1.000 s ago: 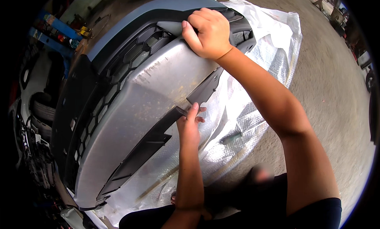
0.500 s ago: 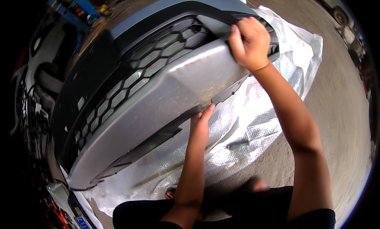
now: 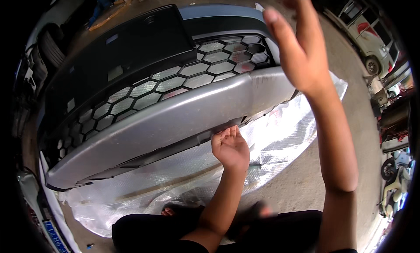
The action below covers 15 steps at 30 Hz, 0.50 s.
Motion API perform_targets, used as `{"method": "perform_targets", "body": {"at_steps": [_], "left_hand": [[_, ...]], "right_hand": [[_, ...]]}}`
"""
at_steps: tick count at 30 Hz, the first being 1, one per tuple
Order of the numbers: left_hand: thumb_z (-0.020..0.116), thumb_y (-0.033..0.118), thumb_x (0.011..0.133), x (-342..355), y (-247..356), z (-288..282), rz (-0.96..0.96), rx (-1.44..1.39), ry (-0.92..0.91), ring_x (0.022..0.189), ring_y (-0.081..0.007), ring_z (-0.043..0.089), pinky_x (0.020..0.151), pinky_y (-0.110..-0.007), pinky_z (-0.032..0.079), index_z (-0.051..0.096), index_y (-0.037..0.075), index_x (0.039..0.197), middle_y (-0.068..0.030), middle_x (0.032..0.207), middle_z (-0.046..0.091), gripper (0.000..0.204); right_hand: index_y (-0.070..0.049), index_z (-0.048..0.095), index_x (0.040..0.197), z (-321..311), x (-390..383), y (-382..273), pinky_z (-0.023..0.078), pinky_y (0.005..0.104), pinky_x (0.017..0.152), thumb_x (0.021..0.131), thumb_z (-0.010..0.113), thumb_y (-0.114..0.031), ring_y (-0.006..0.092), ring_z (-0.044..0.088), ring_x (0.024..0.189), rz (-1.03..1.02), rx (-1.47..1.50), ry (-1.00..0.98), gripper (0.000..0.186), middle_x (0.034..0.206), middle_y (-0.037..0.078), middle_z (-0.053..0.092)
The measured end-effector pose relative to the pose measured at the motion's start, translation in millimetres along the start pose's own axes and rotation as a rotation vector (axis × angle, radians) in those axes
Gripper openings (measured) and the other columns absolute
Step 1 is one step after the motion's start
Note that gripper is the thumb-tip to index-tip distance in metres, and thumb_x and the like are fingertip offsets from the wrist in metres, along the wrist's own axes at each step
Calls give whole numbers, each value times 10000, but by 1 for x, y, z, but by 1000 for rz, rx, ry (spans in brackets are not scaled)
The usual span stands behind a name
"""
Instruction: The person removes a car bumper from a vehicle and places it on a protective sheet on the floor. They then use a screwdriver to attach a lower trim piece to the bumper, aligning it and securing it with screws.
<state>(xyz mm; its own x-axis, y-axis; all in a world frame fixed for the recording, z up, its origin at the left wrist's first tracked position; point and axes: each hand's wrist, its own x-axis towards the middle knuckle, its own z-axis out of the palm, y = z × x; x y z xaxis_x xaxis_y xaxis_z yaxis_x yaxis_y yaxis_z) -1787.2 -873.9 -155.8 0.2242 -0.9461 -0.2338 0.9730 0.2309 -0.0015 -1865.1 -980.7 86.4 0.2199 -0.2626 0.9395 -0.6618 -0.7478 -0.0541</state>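
The bumper (image 3: pixel 188 109) looks light but bendy, best held at both ends; left hand (image 3: pixel 232 148), fingers bent, touches its near edge, grip unclear; right hand (image 3: pixel 306 56) spreads, empty.

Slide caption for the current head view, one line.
Left hand at lower edge of silver-and-black car bumper, over plastic sheeting; right hand open.

Fisheye view from the wearer's head, aimed down and forward.
It looks over the knees (image 3: pixel 144 230) at a car bumper (image 3: pixel 175 117) close below; a white van (image 3: pixel 372 36) stands well beyond, tilted near the upper right rim.
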Motion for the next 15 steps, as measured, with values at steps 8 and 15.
{"method": "perform_targets", "body": {"at_steps": [8, 15], "left_hand": [[528, 118, 796, -9, -7, 21, 3, -54, 231, 995, -162, 560, 993, -300, 380, 626, 71, 884, -17, 956, 650, 140], [529, 123, 814, -26, 6, 38, 15, -42, 178, 1039, -150, 528, 991, -304, 356, 623, 69, 943, -8, 1023, 639, 168]], "right_hand": [[-16, 601, 994, 60, -33, -22, 399, 417, 736, 767, 692, -320, 309, 538, 812, -60, -126, 13, 390, 881, 120, 583], [-31, 607, 846, 94, -33, -23, 400, 402, 639, 774, 702, -328, 310, 529, 714, -21, -158, -113, 320, 745, 106, 569]]}}
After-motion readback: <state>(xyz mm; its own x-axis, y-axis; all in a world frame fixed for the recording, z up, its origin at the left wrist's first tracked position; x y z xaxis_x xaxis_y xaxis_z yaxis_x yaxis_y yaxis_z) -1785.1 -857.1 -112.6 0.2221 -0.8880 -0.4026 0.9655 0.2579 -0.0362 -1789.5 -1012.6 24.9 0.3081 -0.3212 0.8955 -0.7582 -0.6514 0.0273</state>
